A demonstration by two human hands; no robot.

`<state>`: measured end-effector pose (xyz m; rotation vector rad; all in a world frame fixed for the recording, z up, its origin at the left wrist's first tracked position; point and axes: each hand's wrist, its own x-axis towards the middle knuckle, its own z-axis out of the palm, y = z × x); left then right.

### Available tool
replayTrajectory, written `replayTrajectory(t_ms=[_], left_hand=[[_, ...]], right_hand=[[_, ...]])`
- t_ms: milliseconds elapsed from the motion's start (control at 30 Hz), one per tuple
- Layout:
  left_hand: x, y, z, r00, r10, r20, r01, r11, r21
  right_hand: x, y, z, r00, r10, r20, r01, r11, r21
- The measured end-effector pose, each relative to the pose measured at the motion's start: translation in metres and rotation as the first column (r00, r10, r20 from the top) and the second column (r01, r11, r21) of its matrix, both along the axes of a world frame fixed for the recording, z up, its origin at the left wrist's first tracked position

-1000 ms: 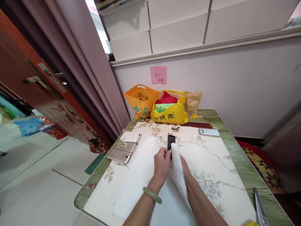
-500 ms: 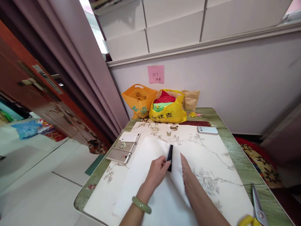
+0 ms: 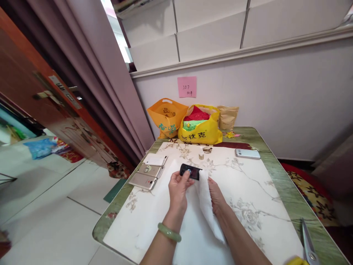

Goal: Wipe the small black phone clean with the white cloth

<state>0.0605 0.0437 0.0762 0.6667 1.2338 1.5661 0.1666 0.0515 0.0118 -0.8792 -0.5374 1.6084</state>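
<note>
Holding black phone [image 3: 195, 173] above tabletop [image 3: 103, 230] in closed left grip [image 3: 178, 189] | aligned by long axis left to right, pointing keypad end left, screen end right against white cloth [image 3: 204, 195] | clutching raised cloth in right grip [image 3: 217, 195]

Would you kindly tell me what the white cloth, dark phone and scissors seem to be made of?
White cloth: matte fabric, fibre uncertain, as it folds softly and shows no shine.
Dark phone: probably plastic, with a smooth, glossy-looking face; its casing is hard to judge.
Scissors: likely metal blades, given their grey sheen; yellow handles, perhaps plastic.
</note>
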Motion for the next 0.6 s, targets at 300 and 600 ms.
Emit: replayTrajectory(t_ms=[300,600], left_hand=[[0.01,-0.002,-0.021,0.98,-0.11,-0.168,0.102,0.993,-0.055],[-0.015,-0.008,-0.013,0.751,-0.288,-0.594,0.271,0.955,-0.121]], right_hand=[[-0.002,-0.003,0.012,0.995,0.034,-0.096,-0.038,0.998,-0.042],[-0.002,-0.003,0.012,0.994,0.044,-0.1,-0.047,0.998,-0.03]])
